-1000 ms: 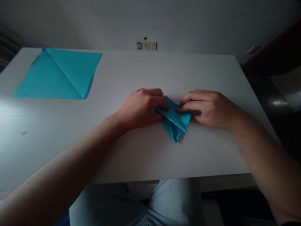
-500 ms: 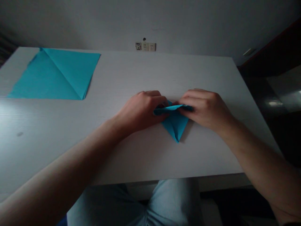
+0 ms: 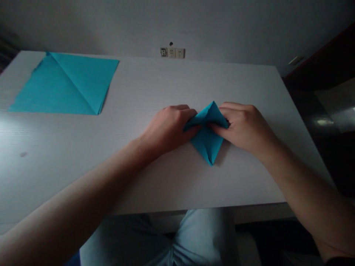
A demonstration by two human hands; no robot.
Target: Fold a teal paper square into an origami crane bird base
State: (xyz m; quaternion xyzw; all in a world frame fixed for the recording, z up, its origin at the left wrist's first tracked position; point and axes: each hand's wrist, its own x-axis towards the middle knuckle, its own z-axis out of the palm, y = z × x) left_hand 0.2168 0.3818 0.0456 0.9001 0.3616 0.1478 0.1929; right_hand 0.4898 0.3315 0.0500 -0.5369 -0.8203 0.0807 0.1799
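A small piece of folded blue paper (image 3: 207, 142) is between my hands, over the front half of the white table (image 3: 172, 184). Its lower point faces me, and an upper flap stands raised with its tip pointing away. My left hand (image 3: 173, 123) grips the paper's left side, thumb in front along the crease and fingers behind the flap. On the right side my right hand (image 3: 241, 123) does the same, its thumb pressed near the middle of the fold. The fingertips behind the flap are partly hidden.
A larger creased sheet of blue paper (image 3: 72, 87) lies at the table's back left, with a ragged left edge. Wall sockets (image 3: 172, 53) sit just above the table's far edge. My legs (image 3: 205, 236) are under the front edge.
The upper part of the paper, earlier folded over edge-on between my hands, now stands up as a pointed flap. Both thumbs have come closer together along the crease.
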